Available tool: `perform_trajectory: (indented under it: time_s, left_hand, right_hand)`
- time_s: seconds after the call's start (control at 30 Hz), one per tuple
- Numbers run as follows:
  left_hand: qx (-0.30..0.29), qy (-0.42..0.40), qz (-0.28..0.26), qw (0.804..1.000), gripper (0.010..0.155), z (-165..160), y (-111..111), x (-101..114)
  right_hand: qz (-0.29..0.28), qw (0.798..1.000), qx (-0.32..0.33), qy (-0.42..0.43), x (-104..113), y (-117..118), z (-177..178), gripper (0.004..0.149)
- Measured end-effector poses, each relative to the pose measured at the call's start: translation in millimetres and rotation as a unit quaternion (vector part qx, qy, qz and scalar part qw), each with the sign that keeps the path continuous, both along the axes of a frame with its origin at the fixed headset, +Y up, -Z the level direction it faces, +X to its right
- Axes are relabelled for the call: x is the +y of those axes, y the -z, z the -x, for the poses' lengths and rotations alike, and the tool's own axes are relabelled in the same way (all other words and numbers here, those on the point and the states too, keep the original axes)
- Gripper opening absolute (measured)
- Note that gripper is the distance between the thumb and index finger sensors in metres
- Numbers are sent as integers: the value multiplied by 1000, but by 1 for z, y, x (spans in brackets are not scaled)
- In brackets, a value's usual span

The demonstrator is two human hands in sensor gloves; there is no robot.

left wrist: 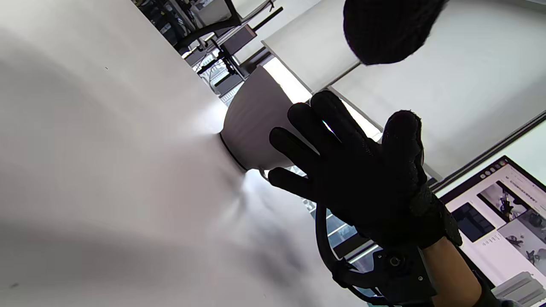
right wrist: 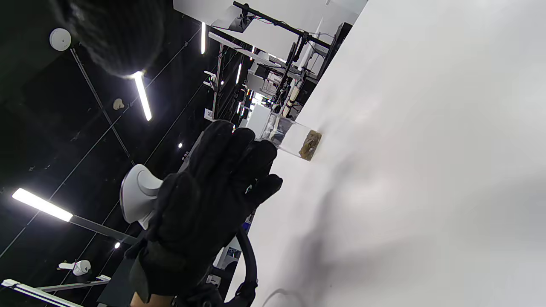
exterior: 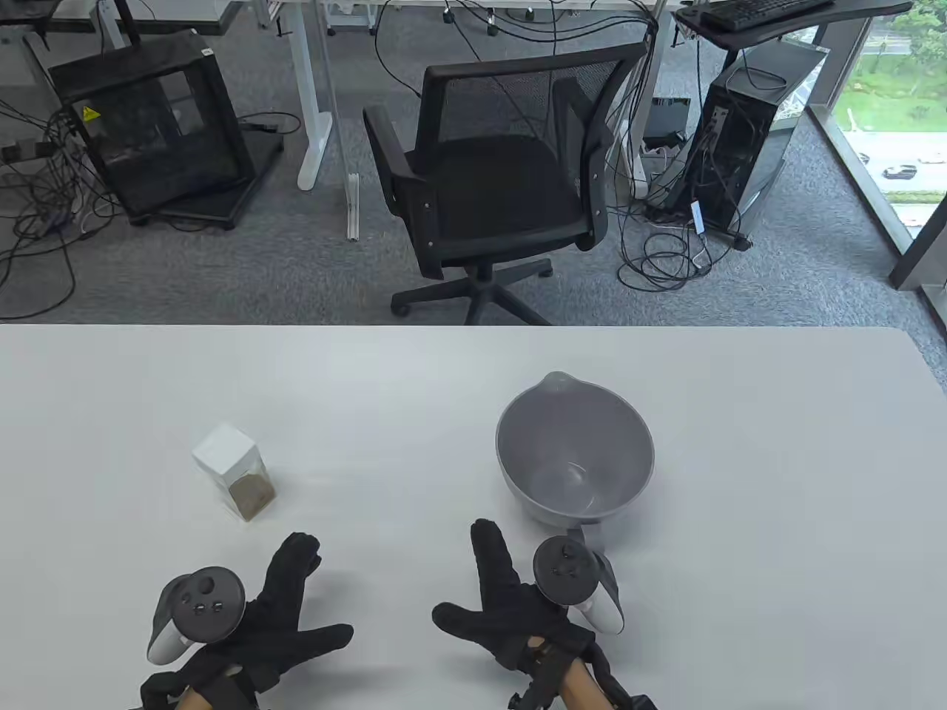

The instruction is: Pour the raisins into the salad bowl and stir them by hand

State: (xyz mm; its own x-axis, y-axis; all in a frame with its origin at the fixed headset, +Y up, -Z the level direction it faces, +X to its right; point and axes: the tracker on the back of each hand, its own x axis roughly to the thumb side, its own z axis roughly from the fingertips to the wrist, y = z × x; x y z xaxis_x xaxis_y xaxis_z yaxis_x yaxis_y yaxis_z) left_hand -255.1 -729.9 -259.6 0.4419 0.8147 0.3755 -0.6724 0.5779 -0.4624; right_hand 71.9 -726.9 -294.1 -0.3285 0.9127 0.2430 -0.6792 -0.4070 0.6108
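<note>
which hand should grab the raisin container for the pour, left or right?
Left, probably. The left hand is open on the table just below the raisin container, which stands upright on its side. The right hand, also open, sits nearer the salad bowl, so it could steady that.

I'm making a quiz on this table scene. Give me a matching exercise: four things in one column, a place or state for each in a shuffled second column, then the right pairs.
Things:
1. bowl
2. raisin jar
3. left hand
4. chair

Places or states:
A. on the floor beyond the table
B. grey and empty, on the table's right part
C. white lid on, upright, left of the bowl
D. fingers straight, holding nothing

Pairs: 1-B, 2-C, 3-D, 4-A
</note>
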Motion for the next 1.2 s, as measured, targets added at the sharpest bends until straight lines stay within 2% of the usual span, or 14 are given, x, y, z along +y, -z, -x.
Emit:
perform_trajectory:
  time_s: [0.27, 0.33, 0.4, 0.57, 0.7, 0.77, 0.83, 0.9, 0.97, 1.0, 1.07, 1.1, 1.17, 1.2]
  left_hand:
    - [20, 8, -7, 1000, 116, 5, 0, 1]
    - [64, 20, -21, 998, 117, 8, 1, 4]
    - [159, 37, -35, 986, 120, 21, 6, 11]
    - [316, 27, -22, 948, 128, 85, 42, 13]
    - [366, 11, 82, 927, 131, 123, 83, -17]
    - [372, -11, 110, 922, 128, 130, 102, -32]
    - [372, -2, 116, 921, 119, 130, 116, -40]
    - [409, -4, 71, 910, 94, 125, 123, -39]
    - [386, 4, 51, 921, 93, 115, 124, -35]
    - [343, 8, 34, 939, 92, 106, 122, -30]
    - [238, -18, 12, 971, 92, 84, 114, -18]
    - [153, -34, 21, 987, 92, 68, 107, -11]
    - [20, -64, 38, 997, 92, 37, 83, -1]
    - [-16, -70, 38, 997, 92, 22, 68, 3]
  right_hand:
    - [2, 1000, 3, -5, 0, -1, 2, 105]
    - [2, 1000, 1, -6, -1, -1, 2, 105]
    - [5, 1000, 0, -5, -1, -1, 1, 105]
    - [-3, 1000, -15, 5, 7, 3, -6, 105]
    - [5, 1000, -12, 12, 7, 4, -6, 106]
    - [8, 1000, -11, 12, 5, 4, -5, 106]
    - [5, 1000, -14, 10, 4, 4, -4, 106]
    - [-1, 1000, -12, 7, 4, 3, -5, 106]
    - [-3, 1000, -18, 7, 5, 4, -6, 105]
    - [-3, 1000, -17, 6, 4, 4, -7, 105]
    - [-3, 1000, -19, 5, 4, 4, -7, 105]
    - [-6, 1000, -17, 1, 4, 3, -5, 105]
    - [-19, 1000, -14, -11, 7, 0, -1, 106]
    - [-24, 1000, -12, -14, 12, -3, 4, 108]
